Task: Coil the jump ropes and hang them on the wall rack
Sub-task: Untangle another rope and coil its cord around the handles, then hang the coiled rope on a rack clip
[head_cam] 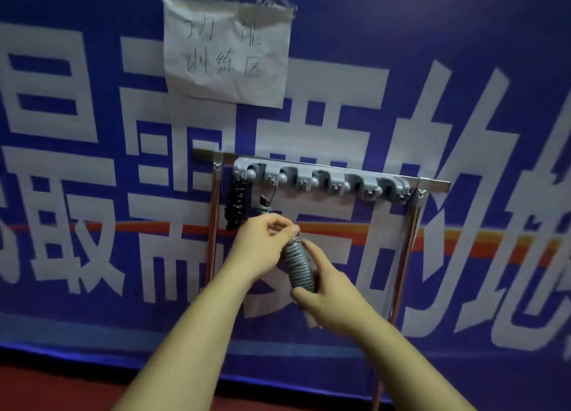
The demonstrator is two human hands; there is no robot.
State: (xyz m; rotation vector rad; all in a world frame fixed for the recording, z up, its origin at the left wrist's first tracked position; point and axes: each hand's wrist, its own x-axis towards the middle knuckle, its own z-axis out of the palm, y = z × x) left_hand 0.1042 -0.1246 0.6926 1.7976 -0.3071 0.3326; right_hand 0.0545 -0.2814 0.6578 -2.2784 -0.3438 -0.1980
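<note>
- My left hand (265,243) pinched the top of the grey rope (298,265) between curled fingers and thumb, mid-frame.
- My right hand (327,290) curled round its lower end.
- Both forearms reached up from the bottom edge.
- A thin strand ran from the coil up to the rack (321,180); a black rope (236,203) hung at its left end.
</note>
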